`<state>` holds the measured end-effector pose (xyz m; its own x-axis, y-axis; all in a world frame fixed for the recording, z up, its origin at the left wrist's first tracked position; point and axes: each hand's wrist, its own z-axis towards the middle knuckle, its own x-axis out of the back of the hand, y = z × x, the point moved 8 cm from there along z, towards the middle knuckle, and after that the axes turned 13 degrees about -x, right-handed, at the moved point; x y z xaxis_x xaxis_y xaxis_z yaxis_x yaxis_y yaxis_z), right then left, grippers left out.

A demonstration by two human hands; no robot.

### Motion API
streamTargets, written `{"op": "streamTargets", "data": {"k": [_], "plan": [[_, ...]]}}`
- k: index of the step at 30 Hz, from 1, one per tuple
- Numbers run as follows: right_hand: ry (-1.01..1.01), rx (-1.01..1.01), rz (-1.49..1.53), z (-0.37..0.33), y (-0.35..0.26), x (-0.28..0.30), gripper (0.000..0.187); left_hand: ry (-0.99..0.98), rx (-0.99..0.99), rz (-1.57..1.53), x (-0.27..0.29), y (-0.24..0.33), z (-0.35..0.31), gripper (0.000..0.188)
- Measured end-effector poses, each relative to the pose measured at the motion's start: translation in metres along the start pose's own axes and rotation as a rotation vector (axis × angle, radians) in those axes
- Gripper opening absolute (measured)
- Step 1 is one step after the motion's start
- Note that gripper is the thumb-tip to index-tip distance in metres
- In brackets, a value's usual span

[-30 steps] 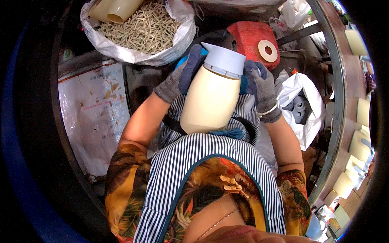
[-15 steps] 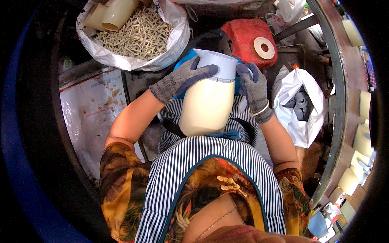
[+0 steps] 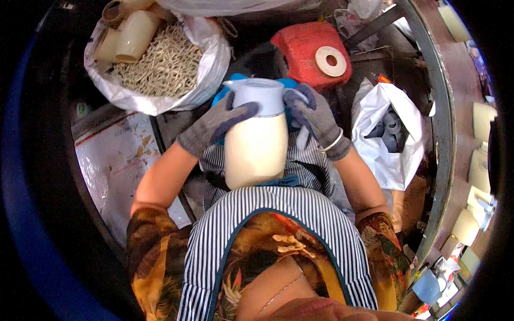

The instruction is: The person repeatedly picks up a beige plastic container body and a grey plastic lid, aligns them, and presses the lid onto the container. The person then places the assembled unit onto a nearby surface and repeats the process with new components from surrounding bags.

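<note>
A cream plastic jug (image 3: 256,150) with a pale blue-grey lid (image 3: 255,95) stands upright on my lap, against my striped apron (image 3: 278,214). My left hand (image 3: 217,124), in a grey knit glove, is wrapped over the lid's left side and the jug's shoulder. My right hand (image 3: 316,119), gloved the same way with a bangle at the wrist, holds the lid's right side near the handle. A blue cloth shows behind the lid.
A white sack (image 3: 160,67) of pale thin sticks with cream jug bodies on top lies at the upper left. A red mesh bundle (image 3: 308,51) carries a tape roll (image 3: 330,61). A white bag (image 3: 393,136) of grey lids sits at the right. Cream jugs line the right bench (image 3: 482,123).
The jug has turned more upright and settled lower on my lap. My left hand has slid from the jug's side onto the lid; my right hand stays on the lid's right.
</note>
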<state>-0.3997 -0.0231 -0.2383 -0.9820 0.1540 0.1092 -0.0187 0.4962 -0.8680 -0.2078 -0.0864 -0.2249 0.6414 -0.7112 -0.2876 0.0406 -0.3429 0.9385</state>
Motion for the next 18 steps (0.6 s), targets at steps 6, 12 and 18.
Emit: {"op": "streamTargets", "data": {"k": [6, 12, 18], "plan": [[0.788, 0.421, -1.069, 0.064, -0.041, 0.09, 0.056, 0.272, -0.12, -0.101, 0.018, 0.027, -0.046, 0.079], [0.907, 0.557, -0.75, 0.073, 0.007, 0.128, 0.055, 0.339, -0.496, 0.147, 0.005, 0.141, 0.011, 0.092], [0.836, 0.262, -0.549, -0.016, 0.014, 0.185, 0.045, 0.096, -0.961, 0.692, -0.053, 0.122, 0.158, 0.108]]}}
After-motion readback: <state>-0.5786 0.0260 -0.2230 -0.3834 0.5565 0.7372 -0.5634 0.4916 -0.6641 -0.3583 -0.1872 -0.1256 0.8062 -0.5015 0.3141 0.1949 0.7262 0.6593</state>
